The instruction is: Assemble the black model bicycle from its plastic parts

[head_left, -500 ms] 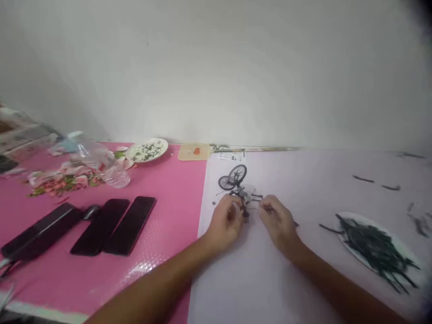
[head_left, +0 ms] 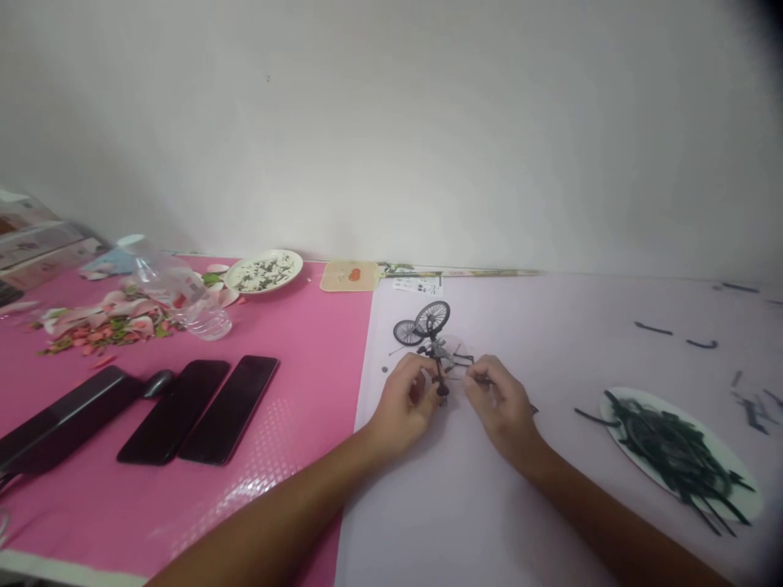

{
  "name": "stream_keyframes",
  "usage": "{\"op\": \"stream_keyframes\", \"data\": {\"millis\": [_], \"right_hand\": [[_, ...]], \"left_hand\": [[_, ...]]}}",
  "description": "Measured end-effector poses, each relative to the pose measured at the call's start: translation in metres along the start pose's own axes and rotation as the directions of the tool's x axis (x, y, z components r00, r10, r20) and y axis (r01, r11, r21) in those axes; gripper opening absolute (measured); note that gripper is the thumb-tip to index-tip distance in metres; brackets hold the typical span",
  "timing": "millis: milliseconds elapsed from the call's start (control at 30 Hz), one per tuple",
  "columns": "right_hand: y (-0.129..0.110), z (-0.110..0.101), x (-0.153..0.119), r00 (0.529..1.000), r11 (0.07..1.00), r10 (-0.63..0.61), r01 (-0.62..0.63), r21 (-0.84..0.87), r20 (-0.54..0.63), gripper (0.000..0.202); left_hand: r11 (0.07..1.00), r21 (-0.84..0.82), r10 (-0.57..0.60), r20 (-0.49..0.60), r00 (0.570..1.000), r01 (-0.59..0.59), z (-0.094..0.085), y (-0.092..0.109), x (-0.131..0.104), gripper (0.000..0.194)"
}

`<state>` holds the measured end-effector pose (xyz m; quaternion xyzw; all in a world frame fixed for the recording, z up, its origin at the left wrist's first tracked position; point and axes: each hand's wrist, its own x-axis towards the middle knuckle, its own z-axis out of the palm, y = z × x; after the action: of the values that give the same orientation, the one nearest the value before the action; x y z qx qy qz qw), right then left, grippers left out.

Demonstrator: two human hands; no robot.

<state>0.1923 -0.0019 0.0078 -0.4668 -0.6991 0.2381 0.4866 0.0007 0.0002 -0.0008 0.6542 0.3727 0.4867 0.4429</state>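
Observation:
A small black model bicycle [head_left: 438, 349] stands tilted on the pale lilac sheet, one spoked wheel raised and another lying behind it. My left hand [head_left: 404, 399] is closed on the bicycle's near end, thumb and fingers pinching around the frame by the dark saddle-like piece. Just right of it, my right hand [head_left: 498, 399] is closed in a pinch at the thin dark bars on the bicycle's right side. A dark tip pokes out past that hand's far side; what its fingers hold is mostly hidden. A tiny dark round piece [head_left: 385, 369] lies left of the bicycle.
An oval white plate [head_left: 755, 509] of dark thin parts stands at right, with loose dark pieces [head_left: 653, 328] beyond it. Leftward, on the pink surface, are two phones [head_left: 230, 410], a black case [head_left: 67, 420], a clear bottle [head_left: 177, 285], petals [head_left: 131, 318] and a plate [head_left: 294, 275].
The view has shifted slightly and become sharper. Both hands stay at the bicycle, the right one slightly closer to the left.

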Motion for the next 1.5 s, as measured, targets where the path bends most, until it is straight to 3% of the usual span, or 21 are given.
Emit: {"op": "stream_keyframes", "data": {"millis": [333, 733, 1033, 1500], "right_hand": [[0.003, -0.002, -0.002, 0.999, 0.999, 0.041, -0.041, -0.005, -0.009, 0.020], [-0.004, -0.002, -0.001, 0.993, 0.993, -0.104, 0.101, -0.056, -0.053, 0.014], [-0.013, -0.003, -0.001, 0.999, 0.996, -0.014, 0.011, -0.093, -0.034, 0.041], [-0.014, 0.000, -0.001, 0.998, 0.992, -0.037, 0.029, -0.124, -0.056, 0.040]], "left_hand": [[0.997, -0.033, -0.076, -0.015, 0.997, 0.076, 0.001, 0.000, 0.002, 0.013], [0.999, -0.020, 0.035, -0.088, 0.995, -0.037, 0.002, -0.001, 0.001, 0.016], [0.998, 0.012, 0.070, -0.084, 0.994, -0.069, 0.001, 0.001, 0.001, 0.025], [0.997, 0.015, 0.077, -0.117, 0.990, -0.076, 0.002, -0.001, 0.002, 0.024]]}}
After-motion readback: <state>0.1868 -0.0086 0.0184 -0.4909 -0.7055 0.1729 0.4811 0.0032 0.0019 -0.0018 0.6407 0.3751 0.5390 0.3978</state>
